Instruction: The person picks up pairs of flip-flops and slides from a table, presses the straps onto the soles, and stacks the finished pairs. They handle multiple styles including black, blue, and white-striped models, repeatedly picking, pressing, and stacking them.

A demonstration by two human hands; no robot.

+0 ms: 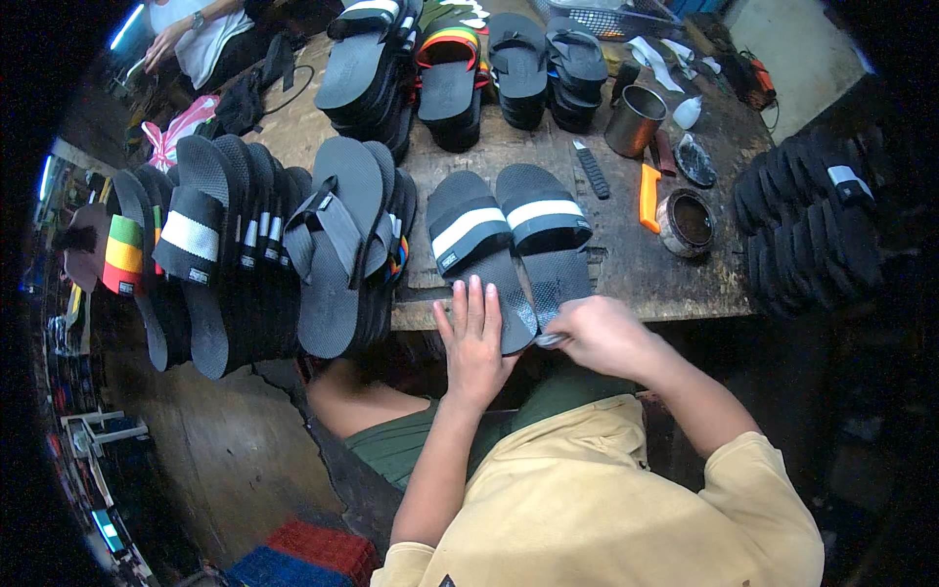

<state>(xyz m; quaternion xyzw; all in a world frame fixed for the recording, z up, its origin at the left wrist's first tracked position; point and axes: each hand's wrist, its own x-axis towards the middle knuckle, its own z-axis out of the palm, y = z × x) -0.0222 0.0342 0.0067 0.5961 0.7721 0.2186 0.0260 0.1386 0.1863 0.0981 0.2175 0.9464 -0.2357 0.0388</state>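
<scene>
A pair of black slide sandals with white-striped straps lies at the table's near edge, toes pointing away from me. My left hand [475,352] rests on the heel part of the left sandal [468,210], fingers stretched out. At the heel of the right sandal [544,201], my right hand [604,338] is closed and slightly blurred. A small greyish bit shows under its fingertips, too unclear to name. Both heels look shiny in patches.
Sandal stacks [210,245] line the table's left edge; more sandals [367,73] stand at the back. Beyond the pair lie a cutter knife [591,168], a metal cup [636,119], an orange-handled tool [648,196] and a round tin [687,223]. Black straps [807,225] are piled at right. Another person [201,39] is at the far left.
</scene>
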